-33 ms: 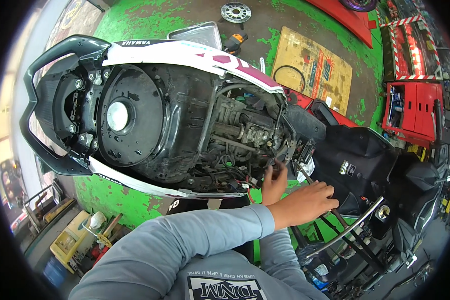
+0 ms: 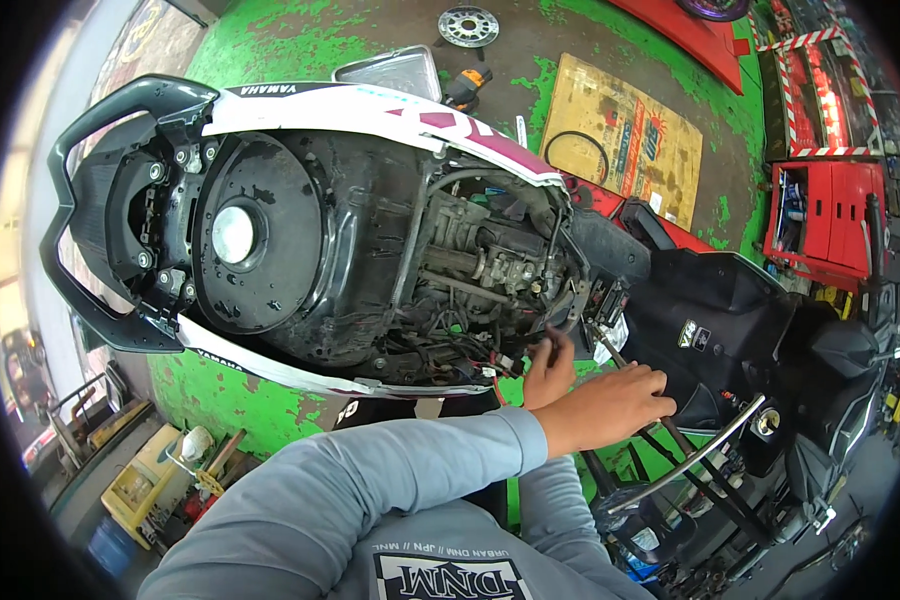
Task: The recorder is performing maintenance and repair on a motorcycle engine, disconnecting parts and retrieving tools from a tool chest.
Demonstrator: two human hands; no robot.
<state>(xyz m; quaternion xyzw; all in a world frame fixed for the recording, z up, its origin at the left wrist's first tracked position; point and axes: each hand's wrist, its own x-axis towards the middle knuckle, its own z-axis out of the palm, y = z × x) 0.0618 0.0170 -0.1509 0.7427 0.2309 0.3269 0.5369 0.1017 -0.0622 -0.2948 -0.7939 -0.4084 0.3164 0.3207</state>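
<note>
While L hand [image 2: 610, 407] is curled round a bar [image 2: 613, 351], R hand [image 2: 548, 372] (fingertips blurred, can't tell if gripping) is nr wires [image 2: 487, 371] at edge of uncovered engine bay [image 2: 495, 255] on scooter [image 2: 358, 225], which runs L–R; cardboard [image 2: 625, 140] beyond on floor [image 2: 280, 45].

Your sleeves [image 2: 410, 450]: grey-blue. Your scooter [image 2: 365, 210]: black, far side panel [image 2: 370, 112] white/magenta. Floor [image 2: 280, 40] around scooter: patchy green. Cabinet [image 2: 846, 222] beyond scooter: red.

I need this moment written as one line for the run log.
left hand: curled over dark rod | right hand: beside wires, grip unclear | scooter: engine exposed | cardboard: on floor
</note>
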